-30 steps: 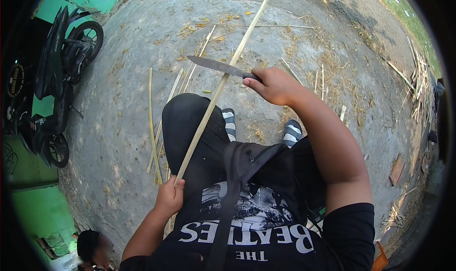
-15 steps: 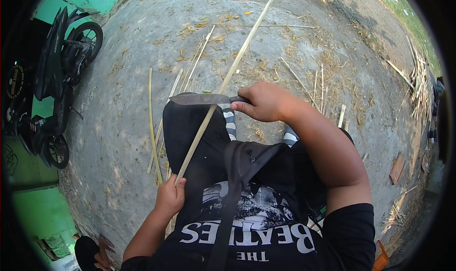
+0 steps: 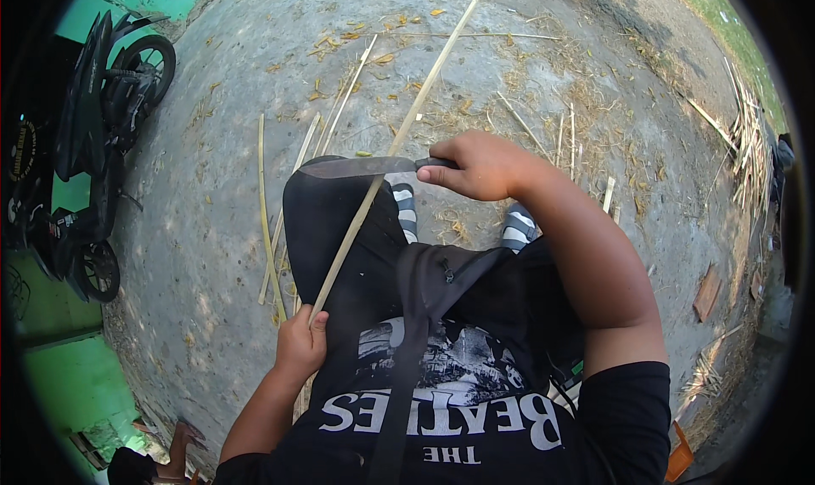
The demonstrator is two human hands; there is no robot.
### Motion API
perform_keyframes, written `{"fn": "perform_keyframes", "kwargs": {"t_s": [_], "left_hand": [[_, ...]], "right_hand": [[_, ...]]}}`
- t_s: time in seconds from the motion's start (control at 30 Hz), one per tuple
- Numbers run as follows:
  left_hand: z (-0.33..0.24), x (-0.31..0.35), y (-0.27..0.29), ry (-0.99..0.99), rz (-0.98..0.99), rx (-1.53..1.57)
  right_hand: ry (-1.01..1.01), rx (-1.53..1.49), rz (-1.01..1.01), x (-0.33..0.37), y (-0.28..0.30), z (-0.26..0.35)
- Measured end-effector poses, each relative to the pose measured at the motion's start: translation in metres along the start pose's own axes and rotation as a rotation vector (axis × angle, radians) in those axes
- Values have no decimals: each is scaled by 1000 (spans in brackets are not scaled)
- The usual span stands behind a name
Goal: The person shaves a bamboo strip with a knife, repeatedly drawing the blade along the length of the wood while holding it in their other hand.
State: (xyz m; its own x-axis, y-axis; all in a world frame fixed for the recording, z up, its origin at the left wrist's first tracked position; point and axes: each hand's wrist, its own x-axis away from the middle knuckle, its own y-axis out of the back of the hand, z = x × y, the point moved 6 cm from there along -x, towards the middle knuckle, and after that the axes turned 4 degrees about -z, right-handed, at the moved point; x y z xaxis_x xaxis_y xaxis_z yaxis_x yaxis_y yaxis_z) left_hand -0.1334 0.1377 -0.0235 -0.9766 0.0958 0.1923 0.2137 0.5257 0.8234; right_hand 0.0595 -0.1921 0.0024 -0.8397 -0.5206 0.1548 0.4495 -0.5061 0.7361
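Note:
A long, pale bamboo strip (image 3: 356, 222) slants from my lap up past the top edge of the view. My left hand (image 3: 301, 342) is closed round its near end beside my thigh. In my right hand (image 3: 474, 166) is the dark handle of a large knife (image 3: 352, 167), its broad grey blade pointing left. The blade lies across the strip just above my black-clad knee and touches or nearly touches it. Under the blade, the strip's contact side is hidden.
More bamboo strips (image 3: 265, 196) lie on the grey ground at my left, with others beyond my feet. A heap of thin strips (image 3: 749, 158) is at the far right. Motorcycles (image 3: 106, 145) stand at the left. Another person's arm (image 3: 180, 451) shows at lower left.
The knife has shifted slightly right and a little up relative to the view, still across the strip. My left hand keeps its hold; the whole view has shifted a little.

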Motion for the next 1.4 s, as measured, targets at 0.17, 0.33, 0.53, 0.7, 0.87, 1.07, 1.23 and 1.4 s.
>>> {"fn": "perform_keyframes", "kwargs": {"t_s": [0.17, 0.33, 0.53, 0.7, 0.87, 1.07, 1.23, 1.4], "left_hand": [[-5, -6, 1, -1, 9, -16], [-4, 0, 2, -11, -30, 21], [-2, -5, 0, 26, 23, 54], [8, -3, -3, 6, 16, 117], [3, -6, 0, 0, 36, 145], [13, -1, -4, 61, 66, 186], [5, -9, -3, -2, 53, 152], [9, 1, -3, 34, 51, 157]], "right_hand": [[-99, -26, -1, -2, 3, -11], [-21, -22, 16, -7, -10, -8], [-96, -89, -83, -9, -3, -28], [60, 10, -19, -2, -18, 2], [-143, -103, -24, -10, -5, -29], [17, -31, -13, -9, -18, -7], [-56, -92, 3, -16, -13, -38], [-60, -21, 57, -11, -18, -6]]}}
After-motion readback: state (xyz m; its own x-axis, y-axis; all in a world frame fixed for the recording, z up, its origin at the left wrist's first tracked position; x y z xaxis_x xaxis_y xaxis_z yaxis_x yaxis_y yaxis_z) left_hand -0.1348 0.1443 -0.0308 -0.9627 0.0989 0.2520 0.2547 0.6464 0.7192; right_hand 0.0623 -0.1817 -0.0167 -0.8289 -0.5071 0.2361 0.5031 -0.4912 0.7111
